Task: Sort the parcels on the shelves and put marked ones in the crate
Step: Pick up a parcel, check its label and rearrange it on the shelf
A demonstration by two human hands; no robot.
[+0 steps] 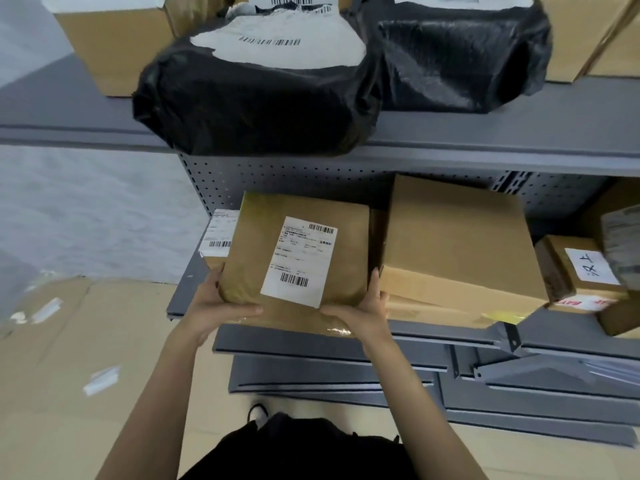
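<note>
A brown cardboard parcel [256,251] with a white barcode label [298,261] on top sits at the front edge of the middle grey shelf [450,336]. My left hand [218,303] grips its near left corner, thumb across the front face. My right hand [363,311] grips the near right corner in the same way. Beside it on the right lies a larger plain brown box [460,244]. A small box [585,271] with a handwritten white label stands further right. No crate is in view.
Two black plastic-wrapped parcels [249,109] [464,64] and brown boxes [114,43] sit on the upper shelf [519,133]. A white-labelled parcel [218,233] lies behind the held one on the left. Flattened cardboard [86,358] covers the floor. Lower shelf edges [346,379] jut out below.
</note>
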